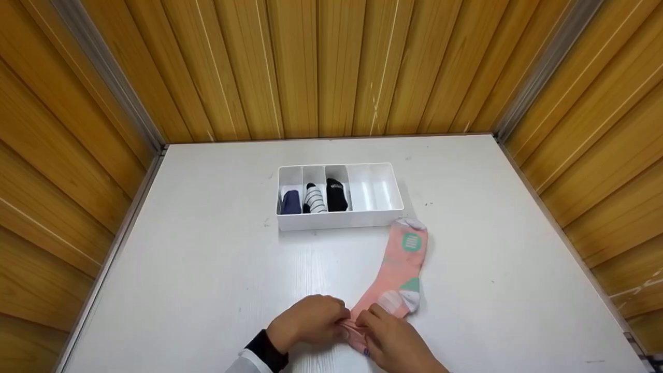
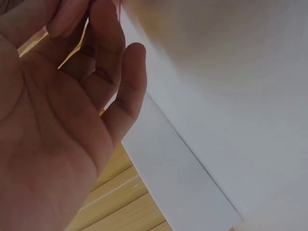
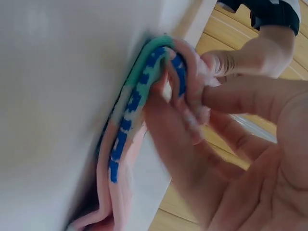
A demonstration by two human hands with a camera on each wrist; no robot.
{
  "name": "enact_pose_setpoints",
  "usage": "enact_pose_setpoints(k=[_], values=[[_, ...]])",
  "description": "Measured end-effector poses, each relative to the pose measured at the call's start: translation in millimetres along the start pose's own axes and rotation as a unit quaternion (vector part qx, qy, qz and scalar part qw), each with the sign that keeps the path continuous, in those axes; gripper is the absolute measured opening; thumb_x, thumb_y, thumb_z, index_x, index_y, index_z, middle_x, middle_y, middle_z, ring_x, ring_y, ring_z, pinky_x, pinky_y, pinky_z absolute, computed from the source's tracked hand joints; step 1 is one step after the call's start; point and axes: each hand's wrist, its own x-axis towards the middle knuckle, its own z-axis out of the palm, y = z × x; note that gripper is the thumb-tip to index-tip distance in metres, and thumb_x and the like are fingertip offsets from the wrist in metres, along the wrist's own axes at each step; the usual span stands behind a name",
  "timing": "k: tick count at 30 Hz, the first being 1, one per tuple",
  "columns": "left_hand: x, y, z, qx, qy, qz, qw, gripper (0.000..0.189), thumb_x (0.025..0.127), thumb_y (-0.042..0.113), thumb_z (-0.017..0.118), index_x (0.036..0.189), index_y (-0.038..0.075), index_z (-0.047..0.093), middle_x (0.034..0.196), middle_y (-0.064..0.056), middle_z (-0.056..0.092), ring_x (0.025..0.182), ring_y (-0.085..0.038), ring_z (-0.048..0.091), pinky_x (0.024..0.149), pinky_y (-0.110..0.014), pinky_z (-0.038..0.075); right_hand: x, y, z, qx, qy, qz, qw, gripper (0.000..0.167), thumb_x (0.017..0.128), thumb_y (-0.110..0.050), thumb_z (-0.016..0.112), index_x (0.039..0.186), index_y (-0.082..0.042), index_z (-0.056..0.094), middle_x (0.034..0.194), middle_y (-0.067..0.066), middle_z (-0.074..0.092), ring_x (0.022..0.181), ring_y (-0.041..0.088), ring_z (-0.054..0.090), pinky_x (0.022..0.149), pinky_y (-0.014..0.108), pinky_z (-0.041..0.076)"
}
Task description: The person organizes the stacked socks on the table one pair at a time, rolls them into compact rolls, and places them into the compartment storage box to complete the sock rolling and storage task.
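Note:
A pink sock [image 1: 396, 264] with white and green patches lies lengthwise on the white table, one end close to the box. At its near end my left hand [image 1: 313, 318] pinches the bunched fabric. My right hand [image 1: 393, 336] grips the same end from the other side. In the right wrist view the sock [image 3: 127, 125] shows blue and green bands and layered fabric, folded over between the right thumb and fingers [image 3: 240, 98]. The left wrist view has the left hand [image 2: 62, 120] with curled fingers, and only a sliver of pink at the top edge.
Beyond the sock stands a white divided box [image 1: 339, 220]. Its compartments hold a navy sock [image 1: 291, 202], a striped sock [image 1: 314, 198] and a black sock [image 1: 337, 197]; the wide right compartment shows bare white. Wood-patterned walls [image 1: 331, 67] border the table [image 1: 197, 259].

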Motion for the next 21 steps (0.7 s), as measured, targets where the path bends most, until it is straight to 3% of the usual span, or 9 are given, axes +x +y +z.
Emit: enact_pose_setpoints(k=[3, 7, 9, 15, 21], values=[[5.0, 2.4, -2.1, -0.013, -0.015, -0.017, 0.9997, 0.015, 0.088, 0.023, 0.072, 0.077, 0.020, 0.063, 0.066, 0.013, 0.047, 0.061, -0.005, 0.042, 0.058, -0.021, 0.034, -0.7, -3.7, 3.2, -0.070, 0.034, -0.014, 0.9969, 0.023, 0.084, -0.007, 0.073, 0.099, -0.020, 0.062, 0.095, -0.010, 0.052, 0.075, 0.004, 0.045, 0.058, 0.021, 0.043], [11.2, 5.9, -4.3, -0.021, -0.029, -0.042, 0.9985, 0.025, 0.088, 0.025, 0.072, 0.069, 0.019, 0.057, 0.060, 0.012, 0.041, 0.057, -0.006, 0.039, 0.055, -0.022, 0.033, -3.3, -5.6, 8.9, -0.137, 0.085, -0.055, 0.9854, 0.030, 0.075, -0.005, 0.079, 0.097, -0.019, 0.063, 0.094, -0.008, 0.053, 0.075, 0.008, 0.045, 0.059, 0.021, 0.043], [13.1, 7.0, -5.0, -0.022, -0.031, -0.051, 0.9980, 0.027, 0.087, 0.027, 0.073, 0.068, 0.019, 0.055, 0.059, 0.012, 0.039, 0.056, -0.006, 0.037, 0.054, -0.023, 0.032, -4.9, -5.6, 10.6, -0.150, 0.098, -0.065, 0.9817, 0.030, 0.073, -0.008, 0.080, 0.096, -0.018, 0.063, 0.093, -0.008, 0.054, 0.074, 0.008, 0.045, 0.060, 0.021, 0.043], [14.6, 6.8, -3.5, -0.023, -0.021, -0.067, 0.9973, 0.024, 0.081, 0.025, 0.077, 0.088, 0.020, 0.055, 0.065, 0.012, 0.043, 0.059, -0.005, 0.040, 0.055, -0.022, 0.034, -8.7, -3.5, 11.5, -0.117, 0.092, -0.060, 0.9871, 0.031, 0.076, -0.011, 0.078, 0.098, -0.020, 0.059, 0.094, -0.011, 0.053, 0.069, 0.003, 0.042, 0.053, 0.017, 0.037], [16.4, 7.3, -2.0, -0.032, -0.036, -0.085, 0.9952, 0.024, 0.083, 0.025, 0.074, 0.088, 0.022, 0.051, 0.065, 0.011, 0.046, 0.058, -0.007, 0.042, 0.054, -0.024, 0.036, -8.0, 0.7, 15.8, -0.190, 0.124, -0.108, 0.9679, 0.035, 0.069, -0.030, 0.083, 0.096, -0.023, 0.062, 0.099, -0.009, 0.056, 0.079, 0.008, 0.050, 0.062, 0.018, 0.041]])
